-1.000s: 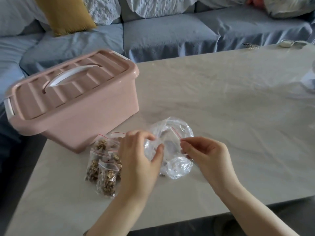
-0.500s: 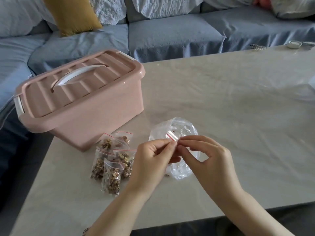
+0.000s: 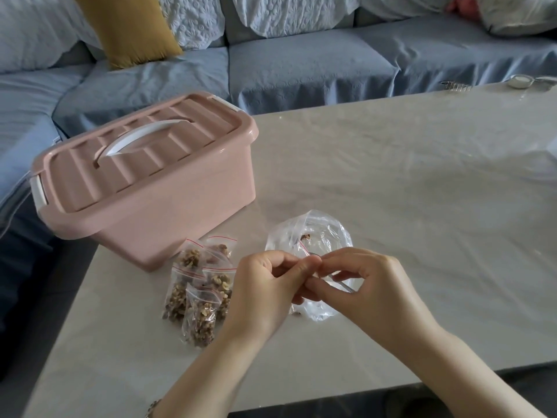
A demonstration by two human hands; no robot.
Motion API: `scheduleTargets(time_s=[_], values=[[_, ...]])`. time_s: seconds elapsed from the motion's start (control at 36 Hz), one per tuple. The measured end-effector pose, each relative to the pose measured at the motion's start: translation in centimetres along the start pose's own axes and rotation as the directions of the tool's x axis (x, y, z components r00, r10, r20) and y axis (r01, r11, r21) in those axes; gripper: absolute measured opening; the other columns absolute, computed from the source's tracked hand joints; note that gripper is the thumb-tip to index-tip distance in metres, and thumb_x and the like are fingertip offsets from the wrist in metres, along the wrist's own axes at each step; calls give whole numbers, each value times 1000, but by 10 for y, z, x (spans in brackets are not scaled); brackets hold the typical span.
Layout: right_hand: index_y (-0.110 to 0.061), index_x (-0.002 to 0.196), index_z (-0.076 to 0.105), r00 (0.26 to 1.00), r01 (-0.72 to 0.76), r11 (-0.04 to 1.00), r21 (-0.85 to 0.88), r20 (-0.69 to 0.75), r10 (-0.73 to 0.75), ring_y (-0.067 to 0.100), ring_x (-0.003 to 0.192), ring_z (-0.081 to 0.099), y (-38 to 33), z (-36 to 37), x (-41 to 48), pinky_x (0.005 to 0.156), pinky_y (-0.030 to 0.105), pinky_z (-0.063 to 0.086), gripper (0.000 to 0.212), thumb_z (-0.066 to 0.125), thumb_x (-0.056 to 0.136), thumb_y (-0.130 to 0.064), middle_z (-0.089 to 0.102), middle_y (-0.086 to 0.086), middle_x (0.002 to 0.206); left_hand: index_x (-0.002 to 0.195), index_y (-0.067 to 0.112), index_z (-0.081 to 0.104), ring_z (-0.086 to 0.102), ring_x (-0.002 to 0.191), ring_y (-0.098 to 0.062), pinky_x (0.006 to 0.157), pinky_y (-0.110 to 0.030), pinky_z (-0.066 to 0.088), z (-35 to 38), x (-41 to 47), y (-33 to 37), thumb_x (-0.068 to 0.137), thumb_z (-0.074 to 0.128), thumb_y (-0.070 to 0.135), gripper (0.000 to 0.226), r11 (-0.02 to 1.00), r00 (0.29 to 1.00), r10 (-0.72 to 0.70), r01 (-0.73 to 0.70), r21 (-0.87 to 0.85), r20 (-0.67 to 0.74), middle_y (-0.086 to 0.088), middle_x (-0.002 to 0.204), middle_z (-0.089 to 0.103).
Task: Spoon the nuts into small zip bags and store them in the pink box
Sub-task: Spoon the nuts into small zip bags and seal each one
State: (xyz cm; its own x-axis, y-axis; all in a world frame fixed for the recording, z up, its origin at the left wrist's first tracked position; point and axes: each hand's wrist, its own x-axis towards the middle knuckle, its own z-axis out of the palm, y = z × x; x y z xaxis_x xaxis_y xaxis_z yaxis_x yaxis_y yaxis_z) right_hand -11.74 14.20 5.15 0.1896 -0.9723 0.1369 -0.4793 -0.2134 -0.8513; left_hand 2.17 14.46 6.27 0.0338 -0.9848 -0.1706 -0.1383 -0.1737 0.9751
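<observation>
Left hand [image 3: 265, 292]: fingers curled, thumb and forefinger pinching the top edge of a small zip bag [image 3: 303, 248], with the back of the hand towards the camera.
Right hand [image 3: 372, 294]: curled the same way. Its fingertips meet the left hand's and pinch the same edge from the 3 o'clock side.
Small zip bag: held just above the table [image 3: 407, 182] between both sets of fingertips and mostly hidden by them. Only a short piece of its red strip and some clear film show, and its contents cannot be told.
Large clear bag [image 3: 330, 236]: lies crumpled on the table under the hands and reaches out to their 12 o'clock. One nut piece [image 3: 305, 236] sits inside near its far side.
Metal stem [image 3: 343, 287]: thin and shiny, it shows below the right hand's fingers over the clear bag, with both ends hidden.
Filled zip bags [image 3: 199, 297]: a small overlapping pile with nuts inside and red strips on top. It lies at 9 o'clock of the left hand, just beside it and close to the box front.
Pink box [image 3: 156, 206]: stands at 10 o'clock of the hands, by the table's left edge, with its lid [image 3: 126, 164] on. The white handle [image 3: 141, 137] lies flat in the lid.
Sofa [image 3: 301, 70]: blue, beyond the table at 12 o'clock, with a yellow cushion [image 3: 129, 28] at 11 o'clock.
</observation>
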Motion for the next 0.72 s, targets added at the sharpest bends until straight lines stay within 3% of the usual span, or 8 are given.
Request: scheduleTargets(time_s=[0.19, 0.31, 0.39, 0.5, 0.56, 0.61, 0.72], values=[[-28, 76, 71, 997, 1, 989, -149, 79, 10, 1, 85, 56, -3, 2, 0, 71, 17, 45, 17, 59, 76, -40, 66, -11, 76, 61, 18, 70, 61, 47, -3, 49, -12, 43, -3, 1, 0, 80, 70, 22, 20, 990, 999, 34, -38, 139, 28, 2, 54, 68], [-25, 77, 72, 994, -38, 992, -119, 94, 50, 2, 82, 59, -2, 3, 4, 70, 18, 48, 15, 58, 77, -25, 67, -9, 75, 68, 16, 73, 65, 55, -4, 54, -18, 49, -5, 4, -1, 82, 67, 22, 16, 988, 996, 51, -61, 144, 68, 2, 61, 70], [-27, 73, 72, 993, -82, 995, -59, 82, 87, 0, 77, 61, -2, 0, 6, 67, 15, 48, 19, 58, 79, -15, 68, -11, 74, 76, 16, 74, 69, 67, -10, 62, -25, 52, -6, 3, -3, 87, 62, 18, 17, 987, 988, 53, -73, 143, 142, 1, 69, 72], [-22, 67, 71, 985, -143, 990, -1, 93, 143, -2, 59, 59, -1, -3, 8, 53, 10, 43, 26, 54, 82, -9, 66, -21, 67, 83, 17, 73, 69, 73, -10, 63, -24, 53, -6, 3, -4, 91, 56, 14, 19, 988, 980, 53, -80, 132, 192, 5, 76, 73], [-19, 69, 72, 981, -167, 986, 21, 103, 164, -1, 49, 52, 0, -3, 9, 47, 10, 36, 26, 53, 83, -9, 67, -16, 63, 84, 15, 72, 69, 72, -10, 61, -22, 53, -5, 3, -4, 91, 56, 14, 18, 987, 980, 60, -87, 134, 190, 5, 76, 73], [-21, 70, 73, 978, -170, 985, 23, 123, 166, 4, 48, 50, 1, -3, 9, 50, 16, 39, 24, 54, 83, -14, 69, -8, 68, 82, 14, 72, 69, 70, -10, 57, -20, 51, -5, 3, -5, 91, 57, 14, 18, 984, 982, 72, -99, 151, 174, 3, 73, 73], [-25, 70, 72, 970, -162, 986, 44, 192, 151, 1, 64, 64, -1, -5, 8, 66, 18, 51, 11, 64, 78, -24, 70, -15, 69, 76, 11, 72, 66, 59, -10, 50, -17, 45, -6, 5, -7, 88, 61, 16, 18, 966, 984, 115, -143, 214, 138, -3, 65, 70]])
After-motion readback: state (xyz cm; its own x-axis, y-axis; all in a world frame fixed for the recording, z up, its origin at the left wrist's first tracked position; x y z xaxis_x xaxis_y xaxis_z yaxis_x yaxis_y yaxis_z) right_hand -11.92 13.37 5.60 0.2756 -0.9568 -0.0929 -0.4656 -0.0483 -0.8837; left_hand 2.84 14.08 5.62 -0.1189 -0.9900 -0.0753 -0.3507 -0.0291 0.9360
